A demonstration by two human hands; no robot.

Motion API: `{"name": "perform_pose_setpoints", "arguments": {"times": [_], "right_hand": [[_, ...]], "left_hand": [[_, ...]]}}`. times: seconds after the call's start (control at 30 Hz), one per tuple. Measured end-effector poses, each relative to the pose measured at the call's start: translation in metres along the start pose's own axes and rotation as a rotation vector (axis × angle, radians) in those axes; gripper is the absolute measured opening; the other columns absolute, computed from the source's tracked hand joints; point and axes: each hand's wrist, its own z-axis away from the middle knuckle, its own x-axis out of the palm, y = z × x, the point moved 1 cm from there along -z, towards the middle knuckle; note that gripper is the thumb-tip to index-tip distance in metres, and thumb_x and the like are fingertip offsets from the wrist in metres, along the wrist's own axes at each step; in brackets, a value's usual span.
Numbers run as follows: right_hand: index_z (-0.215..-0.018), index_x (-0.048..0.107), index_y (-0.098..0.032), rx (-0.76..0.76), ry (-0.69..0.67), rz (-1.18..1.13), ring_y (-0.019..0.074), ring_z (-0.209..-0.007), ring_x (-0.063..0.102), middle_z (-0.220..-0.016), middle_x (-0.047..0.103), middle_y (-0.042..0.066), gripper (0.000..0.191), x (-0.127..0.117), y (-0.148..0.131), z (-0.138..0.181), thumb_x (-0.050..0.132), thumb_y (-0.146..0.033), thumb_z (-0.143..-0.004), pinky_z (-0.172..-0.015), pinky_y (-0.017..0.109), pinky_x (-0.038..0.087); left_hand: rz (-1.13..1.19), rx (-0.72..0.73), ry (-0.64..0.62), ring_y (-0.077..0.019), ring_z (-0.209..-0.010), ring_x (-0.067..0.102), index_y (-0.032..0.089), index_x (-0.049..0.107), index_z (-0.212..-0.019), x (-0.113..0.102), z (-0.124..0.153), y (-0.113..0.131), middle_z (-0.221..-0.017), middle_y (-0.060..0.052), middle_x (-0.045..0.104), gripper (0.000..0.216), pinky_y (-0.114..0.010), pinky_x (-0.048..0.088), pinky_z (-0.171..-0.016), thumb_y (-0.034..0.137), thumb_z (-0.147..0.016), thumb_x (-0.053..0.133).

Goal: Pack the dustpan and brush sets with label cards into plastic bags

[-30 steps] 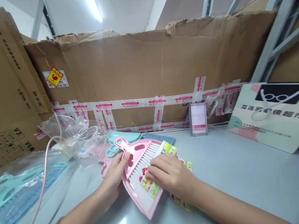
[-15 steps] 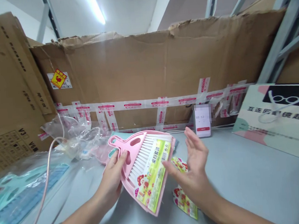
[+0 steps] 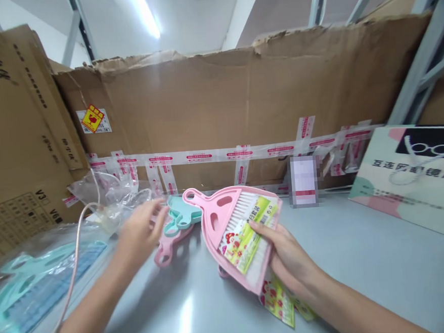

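My right hand (image 3: pixel 291 255) grips a pink dustpan (image 3: pixel 219 207) at its wide edge, thumb on top. A pink brush with white bristles (image 3: pixel 243 208) lies in the dustpan, with a yellow-green printed card (image 3: pixel 244 241) across the bristles. My left hand (image 3: pixel 144 227) is off the set, a little blurred, with its fingers apart and nothing in them. Just right of its fingertips are a mint-green handle (image 3: pixel 183 213) and another pink handle (image 3: pixel 165 254), both partly hidden behind the dustpan. More printed cards (image 3: pixel 279 302) lie on the table below my right hand.
A bagged mint-green dustpan set (image 3: pixel 44 285) lies at the left, crossed by a pale cable (image 3: pixel 76 253). Crumpled clear plastic (image 3: pixel 113 194) sits behind it. A phone (image 3: pixel 304 181) stands before the large cardboard box (image 3: pixel 202 107); a paper bag (image 3: pixel 417 188) is at the right.
My left hand has let go of the pink dustpan and moved left. My right hand, open before, now holds the dustpan's wide edge. The set has shifted right, uncovering the mint-green and pink handles.
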Motion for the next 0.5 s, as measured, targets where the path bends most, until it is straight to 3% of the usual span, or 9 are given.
{"name": "perform_pose_setpoints", "arguments": {"times": [0.07,0.17,0.23,0.33,0.43,0.5], "right_hand": [[-0.111,0.052,-0.016,-0.036,0.05,-0.007,0.025,-0.084,0.065,-0.094,0.069,0.009,0.046,-0.003,-0.006,-0.004,0.068,-0.019,-0.067,-0.077,0.04,0.052],[-0.11,0.053,-0.015,-0.066,0.117,-0.014,0.024,-0.083,0.066,-0.092,0.07,0.009,0.044,-0.004,-0.011,-0.009,0.066,-0.014,-0.068,-0.077,0.039,0.053],[-0.109,0.054,-0.014,-0.054,0.143,-0.024,0.0234,-0.082,0.066,-0.089,0.07,0.009,0.042,-0.004,-0.012,-0.011,0.064,-0.011,-0.068,-0.077,0.038,0.053],[-0.107,0.056,-0.013,-0.039,0.168,-0.028,0.0228,-0.078,0.067,-0.086,0.071,0.009,0.04,-0.005,-0.011,-0.011,0.063,-0.009,-0.068,-0.076,0.038,0.053],[-0.106,0.056,-0.012,-0.027,0.158,-0.037,0.0225,-0.077,0.067,-0.086,0.071,0.009,0.038,-0.005,-0.011,-0.01,0.063,-0.009,-0.069,-0.077,0.038,0.053],[-0.107,0.056,-0.012,-0.027,0.142,-0.048,0.0228,-0.079,0.067,-0.086,0.071,0.009,0.038,-0.005,-0.012,-0.01,0.062,-0.009,-0.07,-0.078,0.039,0.053]], "left_hand": [[-0.279,0.064,-0.023,-0.0315,-0.107,0.047,0.02,0.056,-0.109,-0.017,-0.009,-0.021,-0.112,-0.012,0.058,0.05,-0.043,0.033,-0.092,0.052,-0.07,0.053],[-0.664,0.009,-0.316,-0.0405,-0.118,0.037,0.015,0.052,-0.117,-0.025,-0.012,-0.05,-0.128,-0.017,0.047,0.078,-0.053,0.029,-0.093,0.053,-0.051,0.068],[-0.858,0.039,-0.357,-0.0406,-0.12,0.035,0.013,0.054,-0.114,-0.025,-0.011,-0.06,-0.131,-0.019,0.044,0.066,-0.052,0.031,-0.091,0.038,-0.055,0.069],[-1.01,0.165,-0.291,-0.0352,-0.106,0.05,0.017,0.065,-0.087,-0.026,-0.015,-0.064,-0.112,-0.014,0.059,0.021,-0.045,0.04,-0.079,0.015,-0.069,0.053],[-1.026,0.199,-0.201,-0.0317,-0.091,0.058,0.019,0.062,-0.071,-0.034,-0.022,-0.058,-0.095,-0.011,0.065,0.024,-0.042,0.041,-0.068,0.015,-0.079,0.04],[-1.009,0.283,0.015,-0.0318,-0.092,0.057,0.019,0.061,-0.074,-0.04,-0.024,-0.049,-0.095,-0.011,0.065,0.022,-0.042,0.041,-0.069,0.019,-0.081,0.04]]}}
